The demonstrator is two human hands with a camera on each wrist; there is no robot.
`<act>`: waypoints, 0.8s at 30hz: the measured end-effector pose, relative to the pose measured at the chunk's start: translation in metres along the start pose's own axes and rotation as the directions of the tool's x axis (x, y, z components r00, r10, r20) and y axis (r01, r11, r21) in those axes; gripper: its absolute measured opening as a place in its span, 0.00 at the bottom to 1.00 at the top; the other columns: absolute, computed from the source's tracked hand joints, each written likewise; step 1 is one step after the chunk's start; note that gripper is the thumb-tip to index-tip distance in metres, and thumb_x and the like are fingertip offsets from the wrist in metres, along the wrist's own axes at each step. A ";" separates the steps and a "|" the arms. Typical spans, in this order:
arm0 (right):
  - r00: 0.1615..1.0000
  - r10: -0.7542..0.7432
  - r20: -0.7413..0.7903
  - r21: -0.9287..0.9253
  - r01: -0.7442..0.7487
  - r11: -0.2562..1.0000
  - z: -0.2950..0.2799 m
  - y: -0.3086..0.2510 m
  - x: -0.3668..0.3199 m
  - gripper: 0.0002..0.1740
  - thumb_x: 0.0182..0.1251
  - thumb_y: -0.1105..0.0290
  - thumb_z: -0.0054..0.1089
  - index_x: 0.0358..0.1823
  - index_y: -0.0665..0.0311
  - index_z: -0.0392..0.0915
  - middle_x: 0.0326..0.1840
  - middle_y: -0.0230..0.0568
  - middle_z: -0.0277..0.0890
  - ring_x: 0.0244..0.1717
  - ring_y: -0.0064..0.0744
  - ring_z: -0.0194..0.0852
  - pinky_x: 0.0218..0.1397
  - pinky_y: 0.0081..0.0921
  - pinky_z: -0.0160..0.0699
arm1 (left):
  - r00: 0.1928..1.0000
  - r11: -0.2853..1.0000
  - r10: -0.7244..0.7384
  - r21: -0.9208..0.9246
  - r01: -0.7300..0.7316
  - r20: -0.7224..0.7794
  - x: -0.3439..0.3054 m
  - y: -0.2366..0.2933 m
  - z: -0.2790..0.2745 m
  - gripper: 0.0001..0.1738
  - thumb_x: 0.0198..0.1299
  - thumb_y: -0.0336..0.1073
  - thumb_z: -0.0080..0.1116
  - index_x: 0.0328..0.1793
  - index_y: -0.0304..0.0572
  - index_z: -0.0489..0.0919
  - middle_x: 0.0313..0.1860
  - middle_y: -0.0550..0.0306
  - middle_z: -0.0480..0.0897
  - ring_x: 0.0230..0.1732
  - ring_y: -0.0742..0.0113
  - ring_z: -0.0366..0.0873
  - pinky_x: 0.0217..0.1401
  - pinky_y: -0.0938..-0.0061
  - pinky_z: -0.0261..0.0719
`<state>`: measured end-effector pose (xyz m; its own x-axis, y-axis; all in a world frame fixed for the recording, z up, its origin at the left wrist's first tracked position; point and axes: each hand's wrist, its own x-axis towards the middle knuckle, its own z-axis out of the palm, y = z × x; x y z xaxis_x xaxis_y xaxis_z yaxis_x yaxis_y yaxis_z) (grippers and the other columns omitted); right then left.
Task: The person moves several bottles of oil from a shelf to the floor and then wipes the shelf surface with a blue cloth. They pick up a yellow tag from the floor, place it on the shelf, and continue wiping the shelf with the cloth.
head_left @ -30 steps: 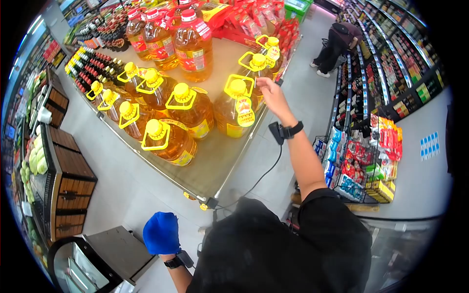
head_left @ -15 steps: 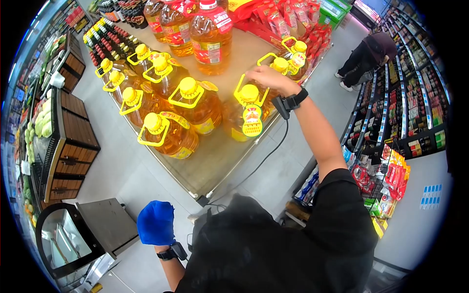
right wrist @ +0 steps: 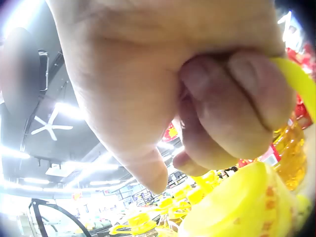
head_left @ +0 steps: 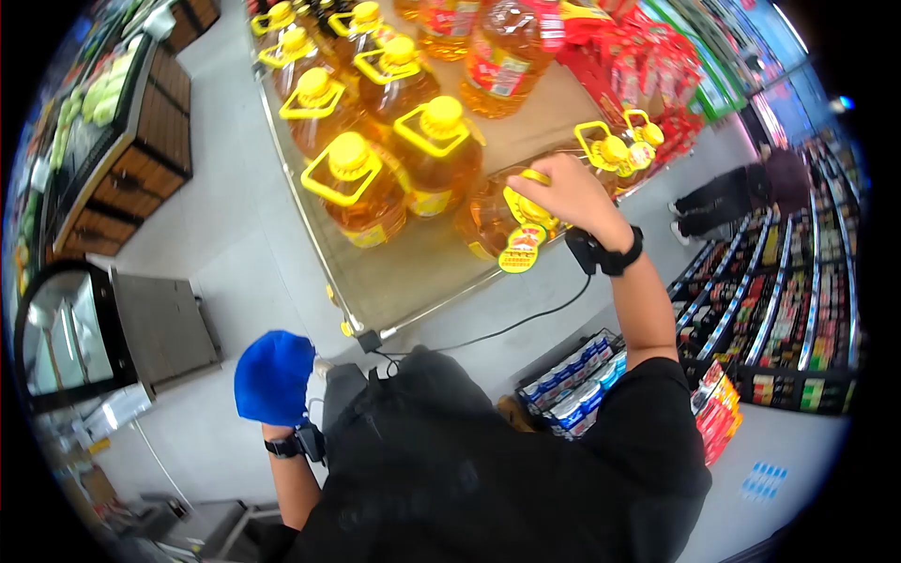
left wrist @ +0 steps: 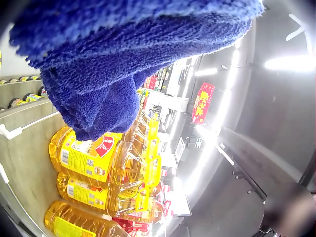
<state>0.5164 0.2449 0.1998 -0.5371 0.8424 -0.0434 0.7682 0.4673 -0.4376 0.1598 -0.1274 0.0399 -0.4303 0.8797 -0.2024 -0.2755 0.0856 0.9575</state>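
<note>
My right hand is curled round the yellow handle of a large cooking oil bottle, near the table's edge. The handle's ring passes under my bent fingers in the right wrist view. A round yellow-green tag hangs from this bottle's neck. My left hand hangs low on the left, covered by a blue terry towel; its fingers are hidden. The towel droops in a bunched fold in the left wrist view. More oil bottles with yellow caps stand to the left of the gripped one.
The bottles stand on a brown display table with a metal-trimmed edge. Red-capped oil bottles and red packets are farther back. A cable runs beside the table. A person is by the shelves at right.
My right hand has come down from beside the bottle onto its handle and closed round it. The head view has turned, shifting the table. The towel-covered left hand stays low.
</note>
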 end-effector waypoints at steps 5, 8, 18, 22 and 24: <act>0.987 -0.094 -0.131 0.021 0.097 0.995 0.031 -0.020 -0.019 0.22 0.62 0.55 0.65 0.22 0.69 0.80 0.16 0.55 0.70 0.18 0.53 0.70 0.24 0.39 0.66 | 0.999 0.999 0.039 0.007 -0.039 0.013 -0.019 -0.014 -0.030 0.23 0.76 0.39 0.42 0.73 0.38 0.64 0.70 0.46 0.72 0.69 0.49 0.70 0.74 0.55 0.67; 0.992 0.043 -0.117 0.188 -0.020 0.982 0.031 -0.017 -0.021 0.19 0.64 0.62 0.67 0.22 0.72 0.81 0.12 0.37 0.71 0.16 0.17 0.65 0.21 0.25 0.61 | 1.000 0.959 0.031 -0.283 -0.031 -0.005 -0.031 -0.014 -0.043 0.27 0.76 0.44 0.41 0.75 0.40 0.62 0.72 0.45 0.69 0.72 0.48 0.67 0.75 0.53 0.65; 0.963 0.139 0.231 0.814 -0.269 0.516 0.012 -0.093 -0.053 0.18 0.72 0.57 0.55 0.38 0.68 0.73 0.19 0.17 0.52 0.16 0.07 0.41 0.18 0.13 0.34 | 0.990 0.937 0.082 -0.329 -0.116 -0.115 -0.057 -0.037 -0.084 0.26 0.75 0.42 0.44 0.74 0.40 0.63 0.71 0.45 0.69 0.70 0.49 0.69 0.73 0.52 0.68; 0.962 0.038 0.271 0.814 -0.251 0.525 0.012 -0.140 -0.063 0.22 0.71 0.54 0.55 0.39 0.72 0.72 0.20 0.18 0.52 0.16 0.07 0.41 0.18 0.13 0.35 | 0.995 0.928 0.051 -0.365 -0.077 -0.081 -0.059 -0.048 -0.113 0.27 0.74 0.40 0.46 0.76 0.41 0.61 0.73 0.43 0.68 0.71 0.48 0.67 0.73 0.52 0.67; 0.959 0.004 0.283 0.813 -0.242 0.530 0.023 -0.168 -0.070 0.24 0.70 0.53 0.56 0.39 0.72 0.71 0.20 0.18 0.52 0.17 0.07 0.41 0.18 0.12 0.35 | 0.988 0.943 0.156 -0.294 -0.155 -0.019 -0.057 -0.047 -0.128 0.28 0.74 0.41 0.45 0.77 0.41 0.59 0.74 0.43 0.67 0.72 0.47 0.66 0.73 0.52 0.67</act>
<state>0.4168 0.1010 0.2557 -0.6103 0.7342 -0.2974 0.2537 -0.1744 -0.9514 0.0875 -0.2416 -0.0194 -0.4842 0.8733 -0.0544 -0.4460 -0.1928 0.8740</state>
